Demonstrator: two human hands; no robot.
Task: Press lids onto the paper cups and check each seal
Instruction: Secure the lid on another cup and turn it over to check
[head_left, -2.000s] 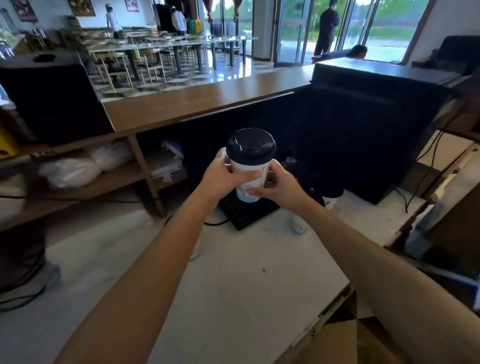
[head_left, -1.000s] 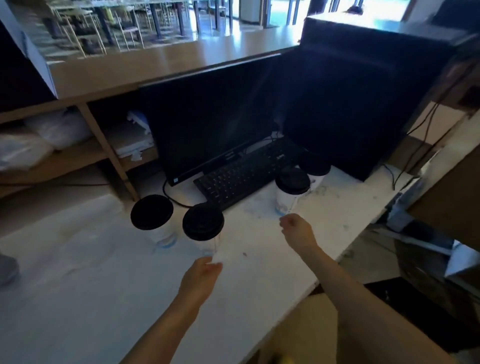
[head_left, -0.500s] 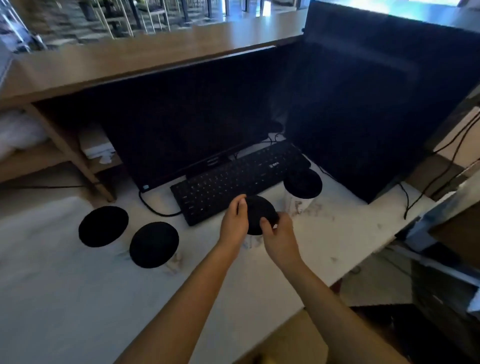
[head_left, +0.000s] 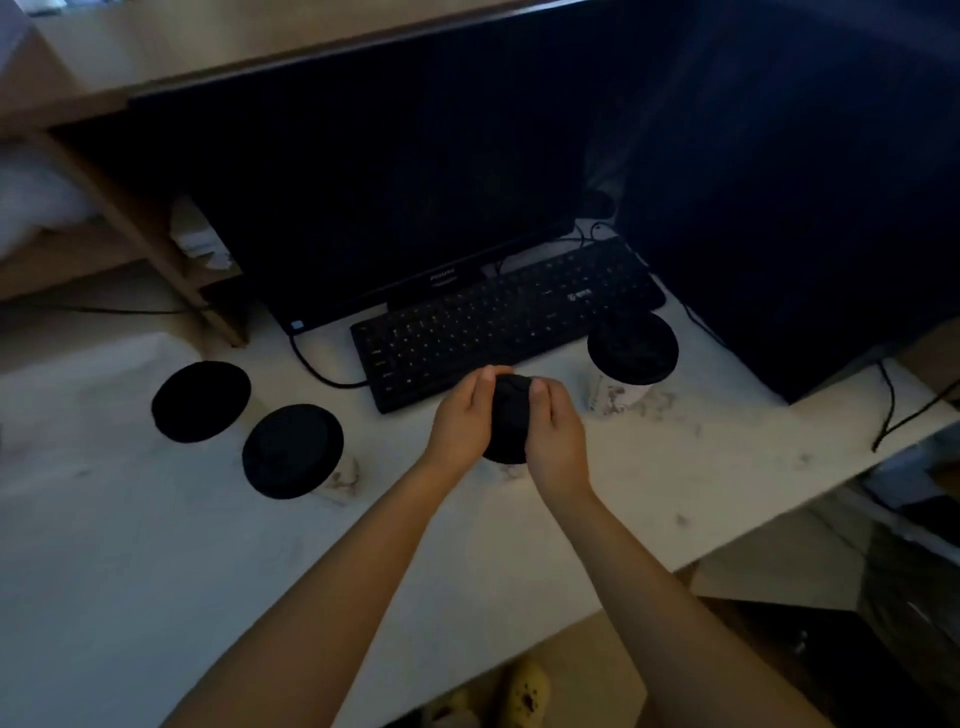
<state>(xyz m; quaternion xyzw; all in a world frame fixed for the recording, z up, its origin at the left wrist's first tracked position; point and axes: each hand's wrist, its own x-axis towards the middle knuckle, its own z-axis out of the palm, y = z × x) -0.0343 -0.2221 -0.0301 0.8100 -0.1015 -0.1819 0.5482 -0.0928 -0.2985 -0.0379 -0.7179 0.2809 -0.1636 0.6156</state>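
Observation:
Several white paper cups with black lids stand on the white counter (head_left: 156, 571). My left hand (head_left: 460, 421) and my right hand (head_left: 553, 434) cup the middle cup's black lid (head_left: 509, 415) from both sides, fingers curled over its rim; the cup body under it is mostly hidden. Another lidded cup (head_left: 631, 353) stands to the right, beside the keyboard's end. Two more lidded cups stand at the left, one lidded cup (head_left: 293, 451) nearer me and a second lidded cup (head_left: 201, 401) farther left.
A black keyboard (head_left: 498, 317) lies just behind my hands, with a dark monitor (head_left: 389, 182) behind it. A large black box (head_left: 805, 182) stands at the right, cables trailing beside it. Wooden shelves (head_left: 104, 208) rise at the left. The counter's front edge runs diagonally under my forearms.
I set down the cup I held up, at the left. Both hands then moved to the middle cup and closed further over its lid. The view tilted down.

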